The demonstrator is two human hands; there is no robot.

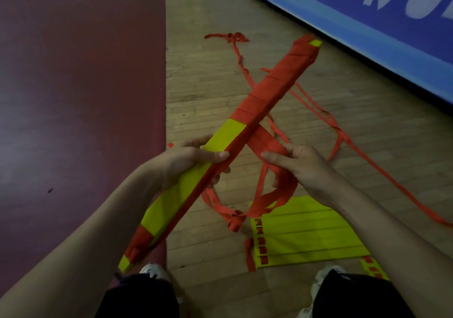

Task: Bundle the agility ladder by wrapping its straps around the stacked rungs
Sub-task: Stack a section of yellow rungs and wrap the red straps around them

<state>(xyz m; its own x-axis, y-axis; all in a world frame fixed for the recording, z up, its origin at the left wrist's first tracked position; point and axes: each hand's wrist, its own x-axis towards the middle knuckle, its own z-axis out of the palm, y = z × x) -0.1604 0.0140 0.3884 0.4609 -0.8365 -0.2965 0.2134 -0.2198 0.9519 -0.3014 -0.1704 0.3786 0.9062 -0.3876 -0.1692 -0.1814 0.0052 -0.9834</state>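
Agility ladder rungs, stacked into one long bundle of stacked rungs (267, 92), are held in the air in front of the person, slanting from low on the near left to high on the far right. The far half of the bundle is wound tightly in red strap, with a yellow corner showing at the far tip. The near half is mostly bare yellow, with another red wrap close to its near end. The left hand (186, 162) grasps the bundle around its middle, thumb laid across the top and fingers curled underneath. Just to the right of the bundle, the right hand (302, 164) pinches a flat band of strap (267, 141) that runs taut from the underside of the bundle, with more of it looped down around the palm. Beyond and to the right of the bundle, loose straps (343, 135) trail over the wooden floor (208, 85), ending in a tangle past it. Below the bundle and under the right forearm, a set of flat rungs (306, 233) lies on the floor, threaded with red strap. A maroon floor area (73, 72) lies left of the bundle, and a blue banner (367, 23) stands beyond its far tip. White shoes (152, 270) show near its near end.
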